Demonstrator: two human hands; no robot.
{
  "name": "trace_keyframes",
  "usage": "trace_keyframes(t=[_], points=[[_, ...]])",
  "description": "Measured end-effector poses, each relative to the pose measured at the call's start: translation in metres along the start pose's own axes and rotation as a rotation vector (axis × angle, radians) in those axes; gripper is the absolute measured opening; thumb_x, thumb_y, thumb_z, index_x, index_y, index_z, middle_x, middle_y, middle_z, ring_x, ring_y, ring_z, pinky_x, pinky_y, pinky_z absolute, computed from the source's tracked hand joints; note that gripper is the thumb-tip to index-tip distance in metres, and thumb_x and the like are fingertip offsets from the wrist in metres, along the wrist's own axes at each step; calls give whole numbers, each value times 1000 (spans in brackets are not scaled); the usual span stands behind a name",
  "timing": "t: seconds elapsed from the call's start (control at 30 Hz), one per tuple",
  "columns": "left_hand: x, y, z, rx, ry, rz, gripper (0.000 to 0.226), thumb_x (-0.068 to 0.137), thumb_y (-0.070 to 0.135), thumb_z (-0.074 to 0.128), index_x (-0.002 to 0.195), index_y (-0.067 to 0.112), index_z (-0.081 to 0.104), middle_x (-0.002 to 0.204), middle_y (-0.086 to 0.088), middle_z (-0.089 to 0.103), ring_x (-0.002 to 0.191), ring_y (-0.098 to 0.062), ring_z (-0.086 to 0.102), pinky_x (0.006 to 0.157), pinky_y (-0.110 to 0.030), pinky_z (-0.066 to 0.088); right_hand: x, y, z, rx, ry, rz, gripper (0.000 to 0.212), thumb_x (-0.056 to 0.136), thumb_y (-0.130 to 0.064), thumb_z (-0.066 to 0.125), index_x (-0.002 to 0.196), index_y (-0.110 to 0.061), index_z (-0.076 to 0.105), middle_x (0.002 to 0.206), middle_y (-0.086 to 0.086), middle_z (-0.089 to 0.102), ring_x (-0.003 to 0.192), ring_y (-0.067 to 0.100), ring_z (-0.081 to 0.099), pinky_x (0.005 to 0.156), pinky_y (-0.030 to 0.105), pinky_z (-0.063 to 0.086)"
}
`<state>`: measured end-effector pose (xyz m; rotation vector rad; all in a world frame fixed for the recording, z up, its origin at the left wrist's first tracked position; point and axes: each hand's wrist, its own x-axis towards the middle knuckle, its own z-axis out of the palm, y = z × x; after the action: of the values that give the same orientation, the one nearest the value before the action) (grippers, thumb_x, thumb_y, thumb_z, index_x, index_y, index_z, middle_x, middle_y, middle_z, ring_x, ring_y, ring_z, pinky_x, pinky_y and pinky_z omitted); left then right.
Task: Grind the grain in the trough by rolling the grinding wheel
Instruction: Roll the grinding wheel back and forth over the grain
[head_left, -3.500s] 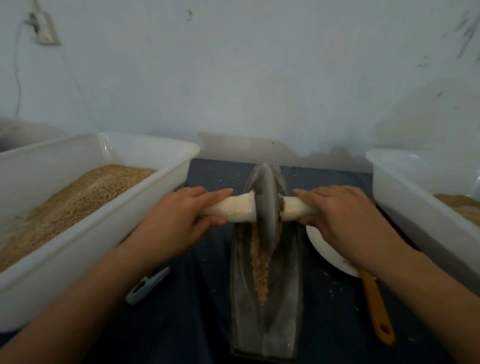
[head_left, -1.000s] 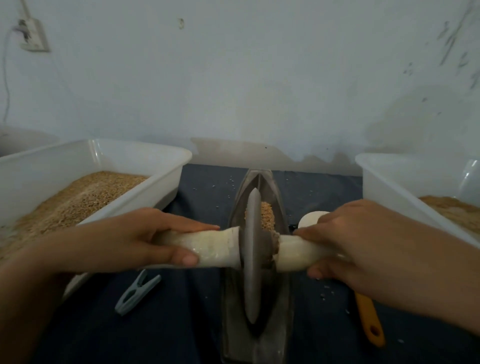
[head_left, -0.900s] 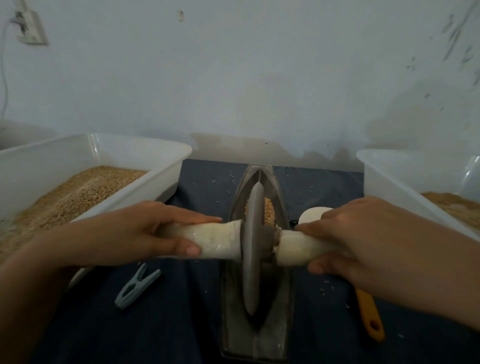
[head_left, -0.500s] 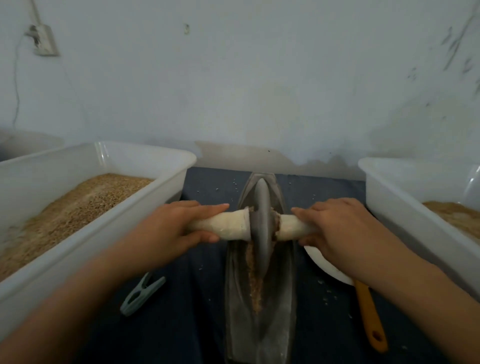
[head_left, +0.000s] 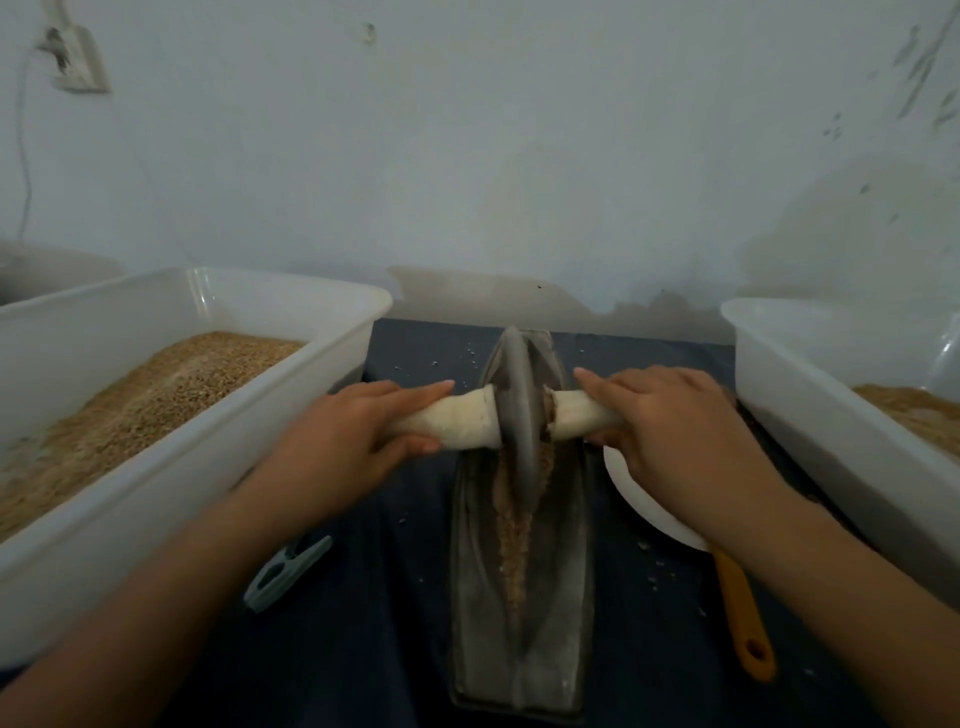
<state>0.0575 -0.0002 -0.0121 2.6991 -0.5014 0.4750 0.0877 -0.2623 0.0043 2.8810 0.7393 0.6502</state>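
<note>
At the far left, a white tub (head_left: 218, 415) heaped with brown grain (head_left: 145, 405) was set on the dark-covered table (head_left: 395, 623), and a grey-green clothes peg (head_left: 288, 571) was laid just beside its near corner. The left hand (head_left: 343, 441) was wrapped around the pale left handle (head_left: 457, 423) of the grinding wheel (head_left: 519, 410), with the fingers laid along the top and the thumb tucked beneath. The wheel was stood upright on edge in the far half of the long metal trough (head_left: 519, 597), and a strip of crushed grain (head_left: 514, 545) was left along the groove on the near side of it. The right handle (head_left: 582, 415) was gripped by the right hand (head_left: 675, 436), fingers curled over it. A white scoop (head_left: 649, 512) with an orange handle (head_left: 737, 608) was partly hidden under that forearm. At the far right, a second white tub (head_left: 810, 415) holding a brown meal (head_left: 919, 415) was seen.
</note>
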Motion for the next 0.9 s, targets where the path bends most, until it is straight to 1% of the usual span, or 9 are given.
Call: trace_keyframes(t=[0.07, 0.13, 0.3, 0.43, 0.5, 0.6, 0.73, 0.8, 0.9], points=[[3, -1, 7, 59, 98, 71, 58, 86, 33, 62, 136, 41, 32, 100, 7, 57, 89, -11, 52, 80, -28, 42, 1, 4, 8, 11, 24, 20, 57, 96, -43, 40, 147, -36, 15, 138, -15, 44, 124, 10, 39, 100, 25, 22], [2, -3, 3, 12, 70, 78, 59, 84, 35, 63, 135, 42, 34, 97, 8, 58, 86, -10, 53, 77, -25, 41, -2, 2, 5, 11, 3, -11, 56, 95, -45, 41, 146, -35, 19, 136, -13, 46, 122, 11, 42, 99, 25, 23], [-10, -6, -27, -253, -273, 16, 53, 76, 52, 58, 127, 54, 44, 95, 27, 65, 87, 8, 59, 75, -12, 42, -15, -8, -31, -8, -132, -166, 42, 92, -47, 47, 132, -37, 40, 120, -11, 56, 108, 11, 51, 91, 28, 34], [-19, -3, -46, -325, -510, 28, 51, 74, 72, 49, 124, 66, 39, 107, 9, 68, 95, -12, 64, 87, -37, 49, -31, -9, -59, 30, -214, -252, 38, 89, -55, 45, 123, -37, 45, 103, -13, 58, 94, 7, 53, 71, 24, 33], [-19, -1, -46, -300, -461, 38, 54, 69, 74, 49, 121, 70, 36, 109, 17, 65, 97, -7, 62, 86, -29, 49, -33, -8, -60, 44, -235, -240, 37, 88, -56, 45, 121, -39, 45, 96, -12, 56, 88, 7, 51, 65, 22, 32], [-13, 1, -31, -192, -255, 62, 44, 78, 68, 48, 121, 65, 41, 108, 23, 61, 97, 3, 57, 81, -14, 43, -20, -2, -42, 122, -196, -137, 33, 89, -48, 51, 122, -43, 48, 104, -12, 60, 94, 9, 56, 75, 24, 42], [-3, 1, 0, 117, 64, 99, 52, 87, 40, 55, 136, 38, 38, 102, 4, 60, 88, -13, 54, 76, -28, 41, -1, 4, -5, 56, -26, -33, 47, 94, -44, 46, 139, -40, 33, 128, -12, 53, 114, 11, 48, 93, 25, 34], [0, -1, 6, 134, 98, 111, 54, 87, 34, 59, 138, 30, 42, 100, -1, 61, 86, -13, 51, 75, -30, 40, 3, 5, 5, 26, 26, -10, 50, 95, -43, 43, 142, -37, 28, 134, -13, 48, 118, 11, 44, 97, 25, 29], [1, -4, -1, 17, 10, 80, 54, 85, 39, 59, 134, 42, 37, 99, 7, 58, 86, -8, 53, 75, -23, 38, 1, 3, -2, 10, -19, -59, 49, 93, -46, 45, 140, -36, 32, 130, -11, 51, 114, 12, 46, 93, 26, 29]])
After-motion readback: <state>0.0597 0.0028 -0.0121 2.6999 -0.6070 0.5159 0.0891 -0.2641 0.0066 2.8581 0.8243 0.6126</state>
